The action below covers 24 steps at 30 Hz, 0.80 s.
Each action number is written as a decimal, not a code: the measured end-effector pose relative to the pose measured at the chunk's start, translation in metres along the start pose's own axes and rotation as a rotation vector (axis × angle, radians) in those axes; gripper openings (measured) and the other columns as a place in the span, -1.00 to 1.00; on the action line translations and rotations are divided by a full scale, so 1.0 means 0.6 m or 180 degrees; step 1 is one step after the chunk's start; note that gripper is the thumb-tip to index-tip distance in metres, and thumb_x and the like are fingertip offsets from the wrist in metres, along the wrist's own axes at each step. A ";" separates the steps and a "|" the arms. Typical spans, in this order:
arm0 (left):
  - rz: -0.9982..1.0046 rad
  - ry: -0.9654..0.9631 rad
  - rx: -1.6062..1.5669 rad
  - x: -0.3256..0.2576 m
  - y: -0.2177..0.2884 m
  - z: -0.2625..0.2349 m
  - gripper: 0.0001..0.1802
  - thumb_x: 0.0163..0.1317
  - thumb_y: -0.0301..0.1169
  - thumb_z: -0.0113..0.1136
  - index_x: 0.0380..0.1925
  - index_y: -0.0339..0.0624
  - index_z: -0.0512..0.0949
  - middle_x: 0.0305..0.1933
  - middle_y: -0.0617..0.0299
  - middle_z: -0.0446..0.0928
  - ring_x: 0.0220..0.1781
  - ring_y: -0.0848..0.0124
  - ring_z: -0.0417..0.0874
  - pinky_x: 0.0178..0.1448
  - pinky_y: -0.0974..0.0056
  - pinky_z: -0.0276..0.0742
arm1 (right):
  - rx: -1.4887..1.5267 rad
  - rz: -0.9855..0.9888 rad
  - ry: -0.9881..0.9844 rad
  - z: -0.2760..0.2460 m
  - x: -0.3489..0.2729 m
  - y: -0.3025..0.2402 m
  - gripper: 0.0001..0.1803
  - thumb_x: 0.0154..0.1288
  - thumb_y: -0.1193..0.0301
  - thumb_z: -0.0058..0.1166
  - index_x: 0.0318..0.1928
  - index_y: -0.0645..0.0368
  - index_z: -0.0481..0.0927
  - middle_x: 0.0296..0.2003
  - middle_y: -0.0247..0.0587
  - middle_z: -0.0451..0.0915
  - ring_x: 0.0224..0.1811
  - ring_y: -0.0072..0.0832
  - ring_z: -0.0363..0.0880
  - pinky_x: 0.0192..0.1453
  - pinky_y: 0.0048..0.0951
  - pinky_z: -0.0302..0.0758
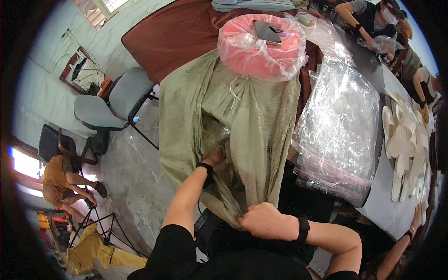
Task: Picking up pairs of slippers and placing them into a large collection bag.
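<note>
The right hand (265,221) clenches the edge of a coarse green sack (252,144); the left hand (215,156), grip unclear, sits beyond, within gaping folds, marbled floor (137,175) leftward.

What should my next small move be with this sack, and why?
Perhaps pull the sack's edge wider with your right hand: it already grips that edge, while your left hand is in the opening, between loose folds that partly hide it.
</note>
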<state>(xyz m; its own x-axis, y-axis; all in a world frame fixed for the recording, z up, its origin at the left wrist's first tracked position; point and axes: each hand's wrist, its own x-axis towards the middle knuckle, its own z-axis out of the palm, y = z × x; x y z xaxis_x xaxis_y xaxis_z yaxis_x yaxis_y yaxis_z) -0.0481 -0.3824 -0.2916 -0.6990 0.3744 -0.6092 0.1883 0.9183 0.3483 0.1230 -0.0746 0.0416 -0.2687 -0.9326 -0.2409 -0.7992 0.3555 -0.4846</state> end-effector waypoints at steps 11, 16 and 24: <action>-0.0252 -0.0347 0.0013 0.001 -0.024 0.024 0.07 0.25 0.18 0.23 0.60 0.03 -0.04 0.64 -0.04 0.04 0.64 -0.02 0.07 0.59 -0.06 0.15 | -0.0016 0.0168 0.1198 0.022 -0.014 -0.005 -0.83 0.10 0.39 0.18 -0.59 0.11 0.66 -0.54 -0.10 0.69 -0.43 -0.12 0.75 -0.45 -0.17 0.59; -0.0997 0.0081 -0.0137 -0.082 -0.064 -0.050 0.02 0.27 -0.04 0.33 0.57 -0.17 0.02 0.61 -0.06 0.11 0.61 0.05 0.17 0.56 0.05 0.23 | -0.0279 0.0079 0.1431 0.089 0.015 0.049 -0.84 0.08 0.37 0.21 -0.31 0.13 0.65 -0.47 -0.20 0.67 -0.29 -0.20 0.72 -0.24 -0.17 0.58; -0.0521 0.2833 -0.3071 -0.341 0.042 -0.289 -0.32 0.34 -0.28 0.31 0.32 -0.52 0.35 0.36 -0.08 0.42 0.35 0.20 0.45 0.40 0.22 0.33 | -0.0630 0.0706 0.0606 0.091 -0.044 0.046 -0.29 0.15 0.40 0.23 0.38 0.16 0.44 -0.41 -0.23 0.71 -0.25 -0.28 0.66 -0.12 -0.30 0.45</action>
<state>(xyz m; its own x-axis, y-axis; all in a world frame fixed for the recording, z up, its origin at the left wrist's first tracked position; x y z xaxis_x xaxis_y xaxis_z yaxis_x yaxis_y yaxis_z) -0.0198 -0.4580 -0.0346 -0.9475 -0.2830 -0.1487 -0.2455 0.3462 0.9054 0.1375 -0.0367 -0.0115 -0.5281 -0.8355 -0.1518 -0.7939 0.5492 -0.2611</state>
